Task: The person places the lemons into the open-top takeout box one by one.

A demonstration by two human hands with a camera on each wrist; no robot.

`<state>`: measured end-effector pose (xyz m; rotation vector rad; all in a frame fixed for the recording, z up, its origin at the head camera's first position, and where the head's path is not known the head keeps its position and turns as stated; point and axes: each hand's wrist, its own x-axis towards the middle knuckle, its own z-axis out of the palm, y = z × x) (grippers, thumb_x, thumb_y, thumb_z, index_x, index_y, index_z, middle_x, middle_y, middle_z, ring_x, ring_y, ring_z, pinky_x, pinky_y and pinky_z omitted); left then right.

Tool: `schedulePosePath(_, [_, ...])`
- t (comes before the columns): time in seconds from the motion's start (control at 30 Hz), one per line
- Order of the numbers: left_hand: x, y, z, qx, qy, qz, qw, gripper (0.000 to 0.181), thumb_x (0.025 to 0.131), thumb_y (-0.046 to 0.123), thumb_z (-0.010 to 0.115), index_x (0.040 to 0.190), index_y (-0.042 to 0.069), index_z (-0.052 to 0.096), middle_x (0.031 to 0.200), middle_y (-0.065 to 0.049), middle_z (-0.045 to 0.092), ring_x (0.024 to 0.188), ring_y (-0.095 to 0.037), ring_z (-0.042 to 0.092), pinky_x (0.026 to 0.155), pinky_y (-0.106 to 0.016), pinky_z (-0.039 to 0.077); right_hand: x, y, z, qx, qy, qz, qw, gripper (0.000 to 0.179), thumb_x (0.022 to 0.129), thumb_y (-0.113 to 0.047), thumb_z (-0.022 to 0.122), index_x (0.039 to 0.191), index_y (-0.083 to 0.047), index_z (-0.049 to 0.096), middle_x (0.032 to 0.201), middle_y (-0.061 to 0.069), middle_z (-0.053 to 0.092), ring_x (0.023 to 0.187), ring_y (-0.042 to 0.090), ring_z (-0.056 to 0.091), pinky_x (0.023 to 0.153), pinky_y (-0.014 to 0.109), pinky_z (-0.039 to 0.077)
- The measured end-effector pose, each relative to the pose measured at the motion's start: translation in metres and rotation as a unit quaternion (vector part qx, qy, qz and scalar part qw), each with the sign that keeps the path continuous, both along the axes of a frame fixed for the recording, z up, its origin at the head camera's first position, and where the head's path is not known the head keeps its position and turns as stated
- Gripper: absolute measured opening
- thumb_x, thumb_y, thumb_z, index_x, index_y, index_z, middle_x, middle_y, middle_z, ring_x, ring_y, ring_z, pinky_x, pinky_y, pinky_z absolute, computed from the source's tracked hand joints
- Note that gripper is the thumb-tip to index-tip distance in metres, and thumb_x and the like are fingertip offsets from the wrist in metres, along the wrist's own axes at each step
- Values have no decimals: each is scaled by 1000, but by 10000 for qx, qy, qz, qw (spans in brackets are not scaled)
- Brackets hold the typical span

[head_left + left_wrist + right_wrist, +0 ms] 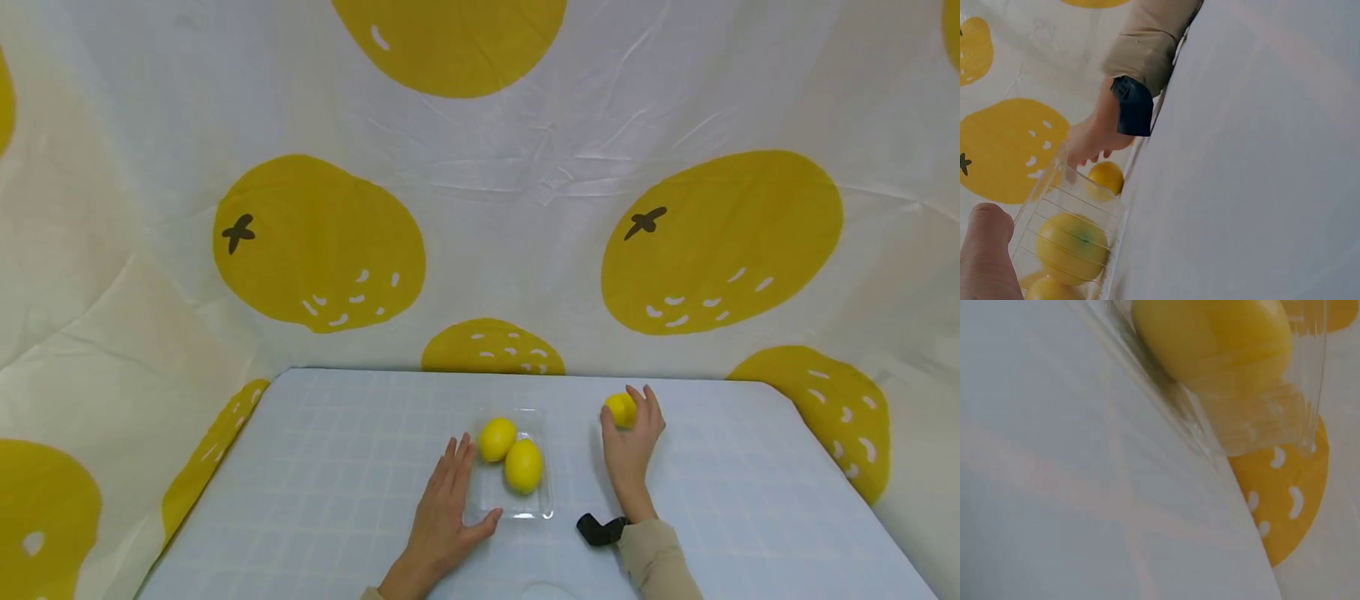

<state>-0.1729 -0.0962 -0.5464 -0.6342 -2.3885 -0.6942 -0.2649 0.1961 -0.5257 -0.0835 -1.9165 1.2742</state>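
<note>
A clear plastic box [543, 500] sits mid-table with two lemons [522, 467] inside. My left hand [450, 508] lies along the box's left side, fingers straight and thumb spread past its near left corner. To the right of the box and farther back, my right hand [630, 446] pinches a third lemon [618, 409] between thumb and fingers. From the left wrist, the left thumb [988, 250] shows beside the box wall [1066, 203], and a lemon [1072, 247] is visible through it. In the right wrist view, a lemon [1216, 340] shows behind clear plastic; the right hand is out of that picture.
A pale checked cloth [360, 450] covers the table. Behind it hangs a white sheet [510, 250] printed with large yellow fruit. A black wrist device [600, 529] sits at the right sleeve [656, 554]. A faint round rim [547, 588] shows at the near edge.
</note>
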Motion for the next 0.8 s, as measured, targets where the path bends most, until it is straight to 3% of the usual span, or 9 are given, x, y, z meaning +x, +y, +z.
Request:
schedulePosePath(0.13, [-1,-1,-1,22,39,-8,10000,92,84,55,67,150,-1,37,157,-16,35,141,-37,36,121,-35,18,-10,7,-8,120,-567,-37,9983,58,83,-9,74,135,1,54,155,25,28,138,47,22,109,64,20])
schedulePosePath(0.3, [0,-1,0,30,25,-18,10000,92,84,54,68,150,-1,37,157,-16,35,141,-37,36,122,-30,11,-18,10,-15,353,-1068,42,9936,56,84,-15,75,134,-1,56,155,26,26,138,49,21,108,66,21])
schedulePosePath(0.53, [1,-1,2,-13,-49,-7,10000,91,87,58,63,151,-1,36,158,-15,35,142,-36,36,122,-30,11,-18,12,-17,388,-1276,198,9909,46,86,-10,71,129,-2,59,153,27,27,133,52,25,104,66,26])
schedulePosePath(0.67, [2,-1,4,15,-100,-6,9999,93,83,55,68,151,0,36,158,-14,34,143,-35,35,121,-37,18,-16,12,-15,343,-1386,224,9895,45,87,-8,71,130,-3,60,150,27,29,131,52,28,103,65,28])
schedulePosePath(0.8, [3,0,4,-8,-197,50,9998,96,79,50,74,152,1,35,160,-11,32,144,-33,33,121,-35,16,-16,11,-13,186,-1520,218,9880,46,86,-8,73,130,-4,60,148,26,31,132,48,29,106,64,28])
